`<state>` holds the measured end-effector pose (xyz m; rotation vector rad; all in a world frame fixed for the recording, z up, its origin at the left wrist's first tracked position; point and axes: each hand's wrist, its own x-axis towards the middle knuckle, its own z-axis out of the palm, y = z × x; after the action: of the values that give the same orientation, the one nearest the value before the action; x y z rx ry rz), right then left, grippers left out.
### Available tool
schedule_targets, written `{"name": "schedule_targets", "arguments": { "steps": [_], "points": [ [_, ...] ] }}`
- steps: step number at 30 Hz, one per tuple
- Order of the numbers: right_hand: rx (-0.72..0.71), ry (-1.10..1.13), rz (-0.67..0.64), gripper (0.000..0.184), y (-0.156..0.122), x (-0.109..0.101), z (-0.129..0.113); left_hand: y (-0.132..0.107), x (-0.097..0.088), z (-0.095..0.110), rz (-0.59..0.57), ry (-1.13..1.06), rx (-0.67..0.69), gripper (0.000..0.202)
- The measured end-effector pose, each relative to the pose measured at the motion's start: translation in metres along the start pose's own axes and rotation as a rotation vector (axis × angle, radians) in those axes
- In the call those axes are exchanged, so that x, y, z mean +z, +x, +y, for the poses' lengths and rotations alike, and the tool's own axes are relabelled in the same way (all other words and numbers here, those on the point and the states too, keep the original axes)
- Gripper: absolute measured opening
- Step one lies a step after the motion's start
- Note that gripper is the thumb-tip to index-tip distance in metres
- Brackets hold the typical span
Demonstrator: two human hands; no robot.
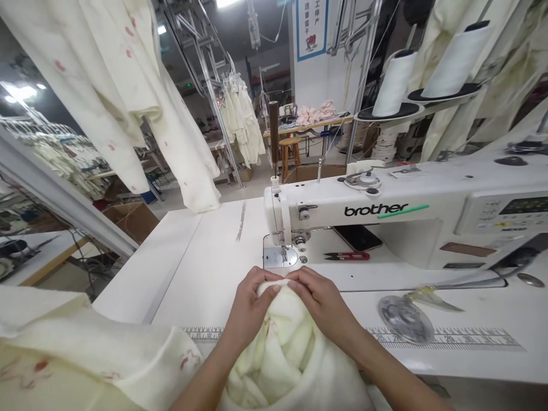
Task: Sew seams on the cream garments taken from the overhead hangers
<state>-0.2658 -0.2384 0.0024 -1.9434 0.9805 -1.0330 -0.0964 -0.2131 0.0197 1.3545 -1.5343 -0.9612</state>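
Cream fleece fabric (282, 348): soft, pale, thick-piled, bunched into deep folds and rolls. Gathered up between both hands, topmost fold pinched at the fingertips, the bulk spilling down and toward the body below the grip. Faint reddish marks among the folds just under the grip. Resting on the white table edge, leading fold just short of the needle plate. Continues leftward from the grip as a flatter, draped layer with small red print.
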Motion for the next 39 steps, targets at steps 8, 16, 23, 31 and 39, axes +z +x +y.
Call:
{"name": "schedule_targets", "arguments": {
  "steps": [8, 16, 23, 31, 39],
  "points": [
    [0.087, -0.338, 0.093, 0.016, 0.024, 0.004, 0.029, 0.052, -0.001, -0.028, -0.293, -0.408, -0.323, 0.029],
    [0.291, -0.491, -0.041, 0.014, 0.051, 0.002, 0.048, 0.086, 0.007, -0.052, -0.234, -0.188, -0.343, 0.029],
    [0.403, -0.611, -0.007, 0.011, 0.066, 0.007, 0.059, 0.104, 0.01, -0.059, -0.155, 0.423, -0.163, 0.019],
    [0.408, -0.681, 0.035, 0.008, 0.065, 0.006, 0.073, 0.11, 0.024, -0.054, -0.084, 0.506, -0.205, 0.017],
    [0.355, -0.744, 0.08, 0.01, 0.063, 0.009, 0.077, 0.106, 0.024, -0.053, -0.057, 0.507, -0.194, 0.018]
  ]
}}
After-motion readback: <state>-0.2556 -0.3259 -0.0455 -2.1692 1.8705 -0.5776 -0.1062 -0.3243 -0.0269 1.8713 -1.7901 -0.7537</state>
